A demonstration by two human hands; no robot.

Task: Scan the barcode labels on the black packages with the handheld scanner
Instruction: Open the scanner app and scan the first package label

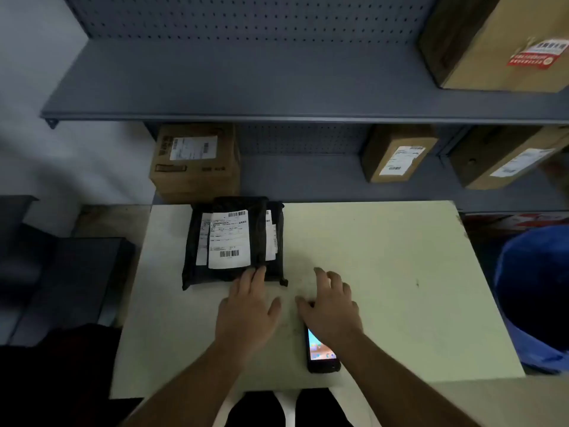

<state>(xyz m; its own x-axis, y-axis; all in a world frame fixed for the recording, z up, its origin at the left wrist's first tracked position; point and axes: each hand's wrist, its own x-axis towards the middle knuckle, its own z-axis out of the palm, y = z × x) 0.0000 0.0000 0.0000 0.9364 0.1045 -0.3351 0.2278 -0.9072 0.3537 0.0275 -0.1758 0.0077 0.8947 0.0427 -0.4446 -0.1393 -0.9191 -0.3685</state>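
Note:
A stack of black packages point(261, 229) lies at the far left of the pale table point(385, 257), the top one showing a white label point(229, 240) with barcodes. My left hand point(248, 312) lies flat on the table, its fingertips touching the near edge of the stack. The handheld scanner point(321, 354), a black device with a lit screen, lies on the table near the front edge. My right hand point(331, 306) rests spread over the scanner's far end, fingers apart and not closed around it.
Grey metal shelves point(246, 115) stand behind the table, holding brown cardboard boxes point(197, 161) with labels. A blue bin point(535, 291) stands to the right of the table. Dark furniture point(61, 272) sits to the left.

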